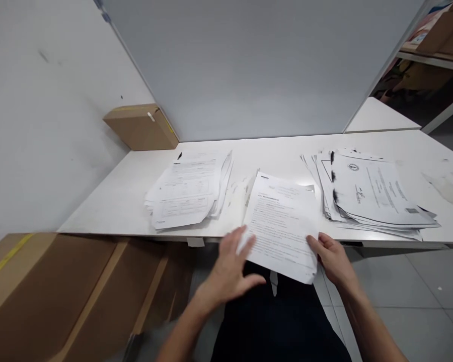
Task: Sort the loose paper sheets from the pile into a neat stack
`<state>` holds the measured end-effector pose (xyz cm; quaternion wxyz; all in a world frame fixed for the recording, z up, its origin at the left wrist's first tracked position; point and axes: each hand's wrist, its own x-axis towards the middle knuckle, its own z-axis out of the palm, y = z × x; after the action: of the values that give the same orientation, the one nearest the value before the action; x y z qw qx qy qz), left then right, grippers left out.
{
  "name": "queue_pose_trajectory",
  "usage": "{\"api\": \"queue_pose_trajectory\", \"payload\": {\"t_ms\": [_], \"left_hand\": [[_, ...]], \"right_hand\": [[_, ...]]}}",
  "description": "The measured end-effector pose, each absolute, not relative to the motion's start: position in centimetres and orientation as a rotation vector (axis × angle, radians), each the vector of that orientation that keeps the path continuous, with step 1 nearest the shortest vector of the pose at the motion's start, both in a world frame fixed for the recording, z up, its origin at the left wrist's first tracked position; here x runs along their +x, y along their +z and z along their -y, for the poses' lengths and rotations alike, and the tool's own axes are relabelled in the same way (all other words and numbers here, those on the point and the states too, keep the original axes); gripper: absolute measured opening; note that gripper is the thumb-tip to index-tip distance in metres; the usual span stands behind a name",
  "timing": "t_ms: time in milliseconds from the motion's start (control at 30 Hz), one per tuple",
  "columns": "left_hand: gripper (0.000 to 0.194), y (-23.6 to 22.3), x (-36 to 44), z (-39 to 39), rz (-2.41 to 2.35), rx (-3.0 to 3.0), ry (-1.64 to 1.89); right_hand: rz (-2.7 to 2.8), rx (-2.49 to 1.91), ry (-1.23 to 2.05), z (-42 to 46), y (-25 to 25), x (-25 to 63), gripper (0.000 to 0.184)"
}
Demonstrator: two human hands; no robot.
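A printed sheet of paper [283,221] lies tilted over the front edge of the white table [113,201]. My right hand [334,259] grips its lower right edge, thumb on top. My left hand [228,271] is at the sheet's lower left corner with its fingers spread and slightly blurred, touching or just off the paper. A loose pile of forms [189,188] lies to the left. A thicker stack of documents with black clips or marks on the left edge [373,193] lies to the right.
A grey partition panel [249,65] stands along the back of the table. A small cardboard box [141,125] sits in the back left corner. Large cardboard boxes [60,291] stand on the floor at the left. Shelving with boxes [438,45] is at the far right.
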<state>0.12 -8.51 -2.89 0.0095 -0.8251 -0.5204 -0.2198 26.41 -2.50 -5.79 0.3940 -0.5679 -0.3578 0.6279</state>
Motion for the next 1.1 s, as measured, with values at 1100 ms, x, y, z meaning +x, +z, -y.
{"api": "queue_pose_trajectory", "payload": {"t_ms": [1100], "left_hand": [[0.059,-3.1,7.7,6.5,1.778,-2.531,-1.03]], "right_hand": [[0.969,-1.357,1.463,5.0,-6.2,28.2,0.059]]}}
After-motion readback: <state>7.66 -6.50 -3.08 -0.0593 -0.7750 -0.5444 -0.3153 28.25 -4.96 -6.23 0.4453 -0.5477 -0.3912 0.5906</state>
